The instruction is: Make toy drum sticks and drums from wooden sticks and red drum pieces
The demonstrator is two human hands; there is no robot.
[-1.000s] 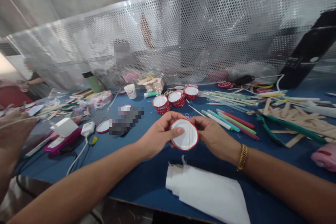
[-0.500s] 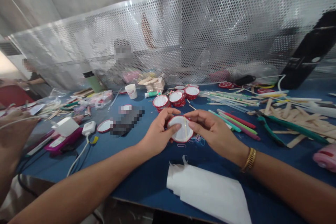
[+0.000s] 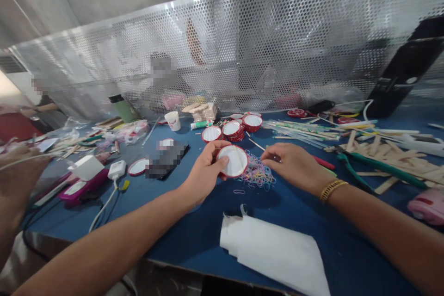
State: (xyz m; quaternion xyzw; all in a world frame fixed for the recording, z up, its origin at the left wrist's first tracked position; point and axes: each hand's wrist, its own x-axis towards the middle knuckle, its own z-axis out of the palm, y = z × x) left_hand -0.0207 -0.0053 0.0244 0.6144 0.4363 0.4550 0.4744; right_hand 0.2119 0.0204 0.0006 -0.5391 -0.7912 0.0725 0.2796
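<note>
My left hand [image 3: 210, 164] is closed round a shallow round lid [image 3: 233, 162], white inside with a red rim. A thin pale strip crosses the lid's white face near its right side. To the right of it, my right hand [image 3: 289, 163] has its thumb and fingers pinched together; whatever they may hold is too small to make out. Between the hands lies a pile of small coloured rubber bands [image 3: 258, 173], partly covered by the lid. One loose pink band [image 3: 239, 191] lies in front of the pile.
Behind the hands stand stacks of red-rimmed lids [image 3: 233, 130] and a paper cup [image 3: 172, 121]. Rolled white sheet [image 3: 274, 249] lies in front. Green-handled pliers [image 3: 385, 171] and wooden sticks [image 3: 398, 155] are at right; chargers [image 3: 86, 167] and another person's arm [image 3: 21, 185] at left.
My right hand has let go of the lid and moved right, uncovering the rubber band pile. My left hand keeps the lid, now slightly higher and further left.
</note>
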